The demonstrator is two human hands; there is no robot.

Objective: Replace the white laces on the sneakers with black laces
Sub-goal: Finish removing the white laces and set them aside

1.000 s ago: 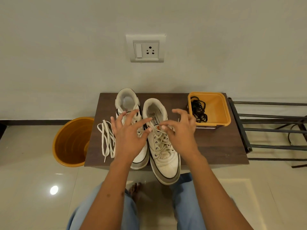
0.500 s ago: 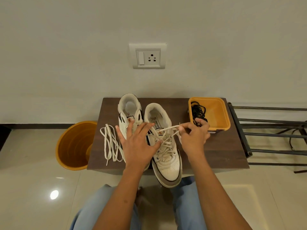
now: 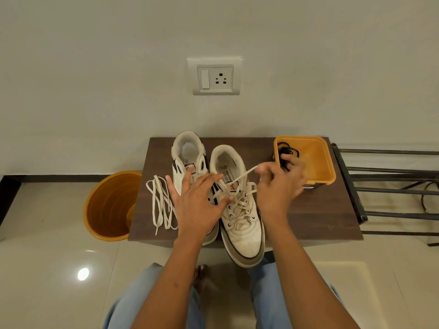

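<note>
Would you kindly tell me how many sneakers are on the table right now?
2. The unlaced sneaker stands on the left, partly under the left hand. The laced sneaker stands beside it on the right, its toe overhanging the table edge. None seems hidden.

Dim, warm indoor light; a lamp's glare spot (image 3: pixel 83 274) shines on the near-left floor tiles (image 3: pixel 47 269). Edges bend, and the right hand's fingers (image 3: pixel 263 167) look slightly blurred.

Two white sneakers stand toes toward six o'clock, the right one (image 3: pixel 240 210) still white-laced (image 3: pixel 242 203) with one end drawn toward two o'clock, the left one (image 3: pixel 187 160) unlaced, its lace (image 3: pixel 161 203) loose at nine o'clock, black laces (image 3: pixel 286 154) coiled at two o'clock.
</note>
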